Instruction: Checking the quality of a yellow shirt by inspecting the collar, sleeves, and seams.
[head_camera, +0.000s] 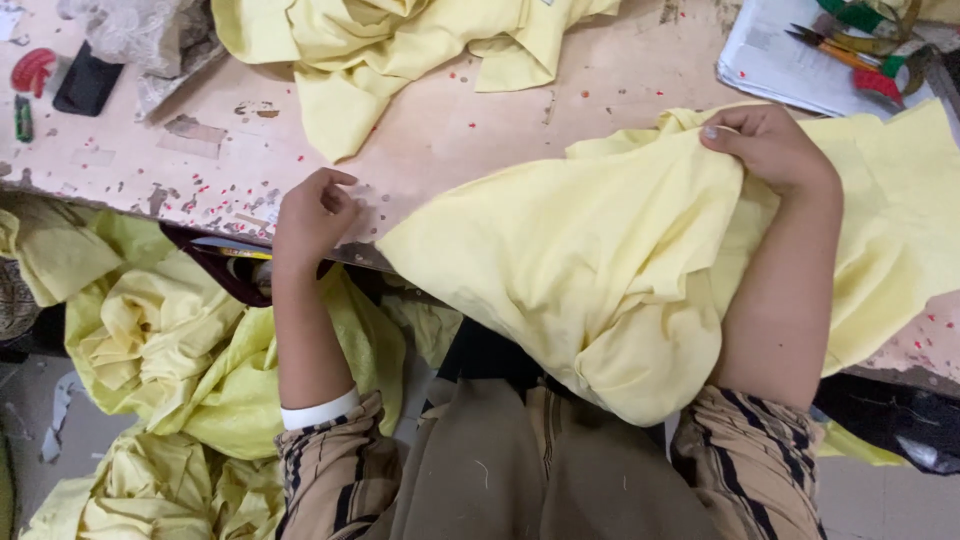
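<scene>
My right hand (768, 148) grips a bunched fold of pale yellow cloth (590, 270) that drapes from the worn table (480, 130) over its front edge onto my lap. My left hand (312, 215) rests at the table's front edge, fingers loosely curled, holding nothing; it is apart from the cloth, to its left. Both forearms come out of striped brown sleeves, and a white band circles the left wrist.
A second yellow cloth piece (400, 50) lies at the table's back. A heap of yellow fabric (170, 370) lies low on the left. Scissors (850, 55) sit on papers (790, 70) at back right. A black phone (87, 85) and red item (32, 70) lie at back left.
</scene>
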